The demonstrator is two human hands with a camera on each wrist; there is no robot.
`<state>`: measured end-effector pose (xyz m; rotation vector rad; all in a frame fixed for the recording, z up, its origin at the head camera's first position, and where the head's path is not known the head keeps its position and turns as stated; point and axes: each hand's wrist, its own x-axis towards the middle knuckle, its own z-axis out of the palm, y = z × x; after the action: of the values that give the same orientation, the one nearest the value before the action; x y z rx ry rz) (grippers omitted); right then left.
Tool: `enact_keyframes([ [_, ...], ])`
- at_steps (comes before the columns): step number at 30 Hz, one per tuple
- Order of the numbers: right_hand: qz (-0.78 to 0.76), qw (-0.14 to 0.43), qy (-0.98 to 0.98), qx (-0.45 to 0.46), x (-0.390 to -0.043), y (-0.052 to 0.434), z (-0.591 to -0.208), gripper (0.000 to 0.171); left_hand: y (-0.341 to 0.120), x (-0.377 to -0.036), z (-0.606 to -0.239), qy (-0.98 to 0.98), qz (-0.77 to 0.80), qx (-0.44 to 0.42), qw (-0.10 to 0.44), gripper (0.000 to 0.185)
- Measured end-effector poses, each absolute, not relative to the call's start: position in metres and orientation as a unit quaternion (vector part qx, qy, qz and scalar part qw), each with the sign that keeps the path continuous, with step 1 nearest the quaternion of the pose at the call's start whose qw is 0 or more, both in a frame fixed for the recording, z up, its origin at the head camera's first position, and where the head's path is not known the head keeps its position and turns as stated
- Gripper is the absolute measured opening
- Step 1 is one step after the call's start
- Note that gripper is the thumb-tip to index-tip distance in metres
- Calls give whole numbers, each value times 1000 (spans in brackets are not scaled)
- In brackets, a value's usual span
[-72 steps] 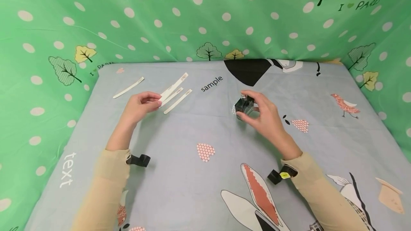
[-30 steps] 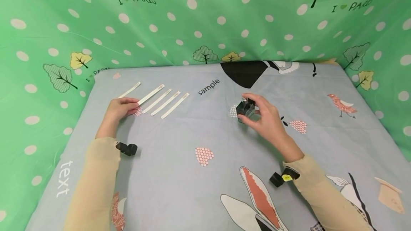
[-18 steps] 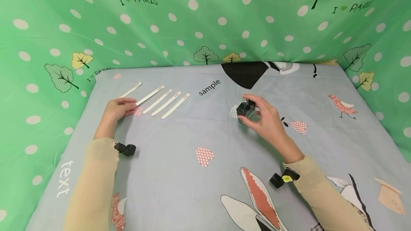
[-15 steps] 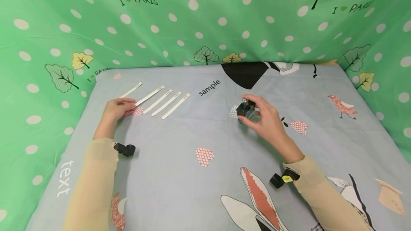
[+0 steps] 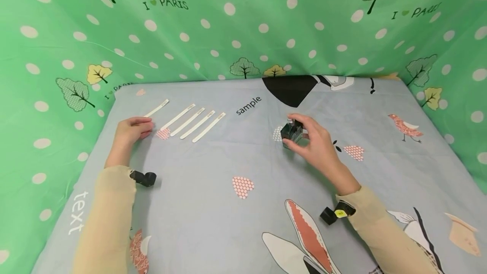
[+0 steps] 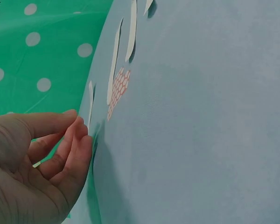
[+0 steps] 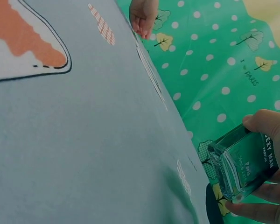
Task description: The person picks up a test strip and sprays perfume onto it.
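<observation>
My left hand (image 5: pixel 131 132) hovers over the left side of the table, fingers loosely bent. Nothing shows between its thumb and fingertips in the left wrist view. Beside it, a white paper test strip (image 5: pixel 157 108) lies partly hidden behind the hand. Several more strips lie slanted in a row to its right, the nearest one (image 5: pixel 178 116) just past my fingertips. My right hand (image 5: pixel 317 143) grips a dark green glass perfume bottle (image 5: pixel 291 132), its index finger at the sprayer on top. Printed lettering shows on the perfume bottle (image 7: pixel 245 163) in the right wrist view.
A grey-blue printed cloth (image 5: pixel 213 206) covers the table. Green dotted fabric (image 5: pixel 243 16) rises behind it and at both sides. A black camera (image 5: pixel 144 178) sits on the left wrist and another (image 5: pixel 335 214) on the right.
Strips fanned in my left hand earlier now lie spaced in a row. Most recently it let go of the leftmost of these and drew back left. My right hand keeps holding the perfume bottle.
</observation>
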<state>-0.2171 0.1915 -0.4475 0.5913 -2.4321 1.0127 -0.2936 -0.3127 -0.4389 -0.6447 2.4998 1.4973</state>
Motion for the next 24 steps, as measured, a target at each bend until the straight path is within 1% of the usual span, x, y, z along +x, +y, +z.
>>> enact_keyframes([
  [9, 361, 221, -879, 217, -216, 192, -447, 65, -322, -294, -437, 827, 516, -225, 21, 28],
  [13, 360, 222, -879, 218, -215, 193, -448, 65, -325, -293, -438, 826, 511, -238, 5, 23],
  [19, 361, 223, -879, 216, -213, 193, -449, 65, -329, -294, -440, 820, 499, -280, -13, 26],
  [24, 360, 224, -879, 218, -215, 192, -449, 65, -334, -297, -443, 809, 502, -301, -51, 33],
])
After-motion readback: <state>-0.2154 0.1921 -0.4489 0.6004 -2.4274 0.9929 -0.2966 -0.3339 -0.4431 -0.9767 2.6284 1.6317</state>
